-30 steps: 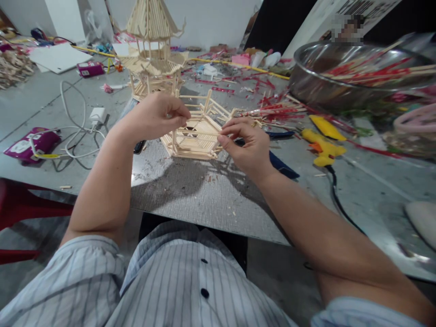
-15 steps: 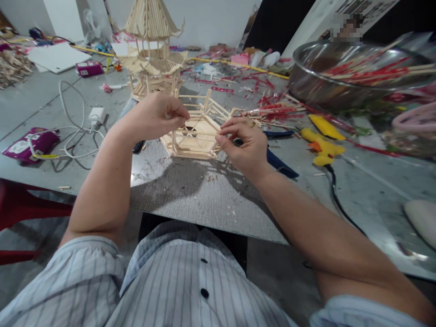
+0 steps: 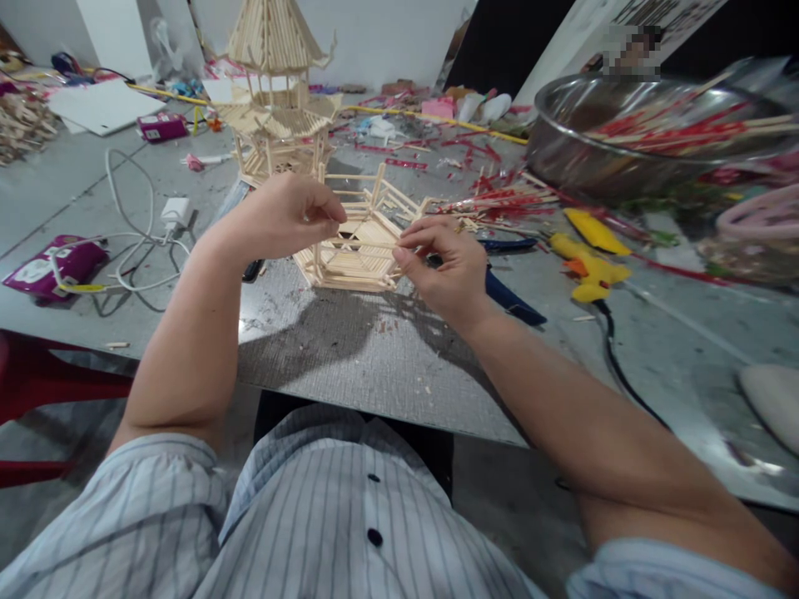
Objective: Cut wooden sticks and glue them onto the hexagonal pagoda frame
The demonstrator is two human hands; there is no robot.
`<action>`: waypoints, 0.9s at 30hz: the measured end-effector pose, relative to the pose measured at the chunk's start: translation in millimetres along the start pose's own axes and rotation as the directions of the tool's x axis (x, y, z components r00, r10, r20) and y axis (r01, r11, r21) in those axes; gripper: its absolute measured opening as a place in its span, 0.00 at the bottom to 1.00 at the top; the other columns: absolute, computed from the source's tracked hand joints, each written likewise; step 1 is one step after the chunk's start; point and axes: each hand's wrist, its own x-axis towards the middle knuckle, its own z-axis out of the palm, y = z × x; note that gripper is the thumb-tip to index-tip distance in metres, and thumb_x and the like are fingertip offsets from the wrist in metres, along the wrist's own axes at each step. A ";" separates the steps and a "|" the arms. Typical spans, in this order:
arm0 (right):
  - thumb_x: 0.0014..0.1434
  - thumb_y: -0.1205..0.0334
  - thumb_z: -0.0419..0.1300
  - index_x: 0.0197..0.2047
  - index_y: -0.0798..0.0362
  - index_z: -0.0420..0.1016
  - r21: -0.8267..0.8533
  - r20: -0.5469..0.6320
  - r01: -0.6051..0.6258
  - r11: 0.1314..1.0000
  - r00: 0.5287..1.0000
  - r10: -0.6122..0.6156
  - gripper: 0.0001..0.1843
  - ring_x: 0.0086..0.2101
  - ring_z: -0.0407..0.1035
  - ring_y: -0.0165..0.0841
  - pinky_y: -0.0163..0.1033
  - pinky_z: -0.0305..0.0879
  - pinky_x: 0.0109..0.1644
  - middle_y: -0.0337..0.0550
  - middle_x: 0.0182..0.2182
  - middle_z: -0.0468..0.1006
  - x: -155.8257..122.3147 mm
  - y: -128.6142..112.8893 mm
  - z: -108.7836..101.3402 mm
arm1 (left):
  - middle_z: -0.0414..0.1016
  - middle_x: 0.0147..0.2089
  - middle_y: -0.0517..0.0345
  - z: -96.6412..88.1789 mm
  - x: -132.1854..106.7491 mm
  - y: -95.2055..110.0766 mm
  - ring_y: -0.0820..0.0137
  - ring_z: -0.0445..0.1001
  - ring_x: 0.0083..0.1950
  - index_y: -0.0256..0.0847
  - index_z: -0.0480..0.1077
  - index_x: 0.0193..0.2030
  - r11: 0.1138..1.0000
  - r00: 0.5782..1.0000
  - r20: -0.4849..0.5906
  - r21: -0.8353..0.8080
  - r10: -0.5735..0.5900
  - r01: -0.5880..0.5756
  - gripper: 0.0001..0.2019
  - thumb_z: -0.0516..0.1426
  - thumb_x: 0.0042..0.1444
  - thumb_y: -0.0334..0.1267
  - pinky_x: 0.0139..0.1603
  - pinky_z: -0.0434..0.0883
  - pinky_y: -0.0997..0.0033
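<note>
A low, many-sided frame of thin wooden sticks (image 3: pixel 355 277) stands on the table in front of me, with upright posts and rails around a slatted floor. My right hand (image 3: pixel 446 262) pinches the right end of a thin wooden stick (image 3: pixel 365 245) that lies level across the frame's near side. Over the frame's left part, my left hand (image 3: pixel 293 212) has thumb and forefinger closed together; what is between them, if anything, is too small to make out. Behind it rises a tiered stick pagoda (image 3: pixel 275 125) with a pointed roof.
To the right lie a yellow glue gun (image 3: pixel 590 266), dark blue-handled pliers (image 3: pixel 515 299) and red-wrapped sticks (image 3: pixel 499 200). A large metal bowl (image 3: pixel 543 141) holds more sticks. At left are a purple box (image 3: pixel 56 266), a white cable and a plug (image 3: pixel 176 212). Scraps litter the back.
Hardly anything differs. Both hands keep their places at the frame, and the whole view has shifted very slightly.
</note>
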 end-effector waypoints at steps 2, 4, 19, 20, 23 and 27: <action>0.55 0.59 0.61 0.31 0.47 0.73 -0.026 0.003 0.007 1.000 1.000 -0.007 0.03 0.35 0.71 0.32 0.39 0.70 0.34 0.41 0.34 0.77 -0.2 -0.3 0.2 | 0.80 0.35 0.55 0.3 0.6 1.0 0.70 0.74 0.35 0.38 0.78 0.40 1.000 1.000 0.005 0.008 -0.019 0.019 0.11 0.57 0.52 0.37 0.36 0.68 0.71; 0.55 0.59 0.60 0.31 0.48 0.73 -0.045 0.005 0.011 0.999 1.000 -0.010 0.03 0.35 0.71 0.32 0.39 0.70 0.34 0.41 0.34 0.77 -0.5 -0.4 0.7 | 0.80 0.36 0.55 0.4 1.2 1.9 0.70 0.74 0.34 0.37 0.78 0.40 0.999 0.999 0.015 0.014 -0.038 0.038 0.11 0.57 0.51 0.36 0.37 0.67 0.71; 0.56 0.59 0.60 0.32 0.48 0.73 -0.055 0.005 0.037 0.998 0.999 -0.037 0.03 0.35 0.71 0.32 0.38 0.68 0.34 0.41 0.34 0.78 1.5 -0.3 1.6 | 0.79 0.37 0.54 42.2 12.2 24.3 0.64 0.76 0.44 0.40 0.74 0.41 0.951 0.990 -0.024 0.285 0.136 -0.124 0.09 0.56 0.58 0.39 0.55 0.64 0.60; 0.56 0.59 0.60 0.32 0.48 0.73 -0.058 0.002 0.048 0.997 0.999 -0.048 0.04 0.35 0.71 0.32 0.38 0.68 0.33 0.41 0.34 0.78 2.0 0.3 1.7 | 0.79 0.37 0.53 47.7 13.6 28.0 0.64 0.76 0.44 0.39 0.74 0.41 0.941 0.989 0.006 0.308 0.145 -0.140 0.08 0.55 0.59 0.38 0.54 0.65 0.60; 0.56 0.59 0.60 0.31 0.49 0.72 -0.039 -0.016 0.097 0.995 0.995 -0.097 0.04 0.35 0.72 0.32 0.37 0.67 0.32 0.41 0.32 0.77 3.1 2.8 2.5 | 0.79 0.39 0.51 55.7 16.1 35.0 0.65 0.76 0.44 0.36 0.73 0.43 0.917 0.991 0.081 0.378 0.106 -0.129 0.10 0.51 0.62 0.32 0.48 0.67 0.67; 0.57 0.59 0.59 0.32 0.49 0.72 -0.014 0.003 0.107 0.994 0.994 -0.106 0.05 0.34 0.72 0.31 0.37 0.67 0.32 0.41 0.32 0.77 3.4 4.4 2.8 | 0.79 0.39 0.53 51.9 16.7 35.2 0.69 0.77 0.41 0.36 0.72 0.44 0.888 0.987 0.139 0.441 0.075 -0.129 0.12 0.48 0.63 0.30 0.41 0.66 0.73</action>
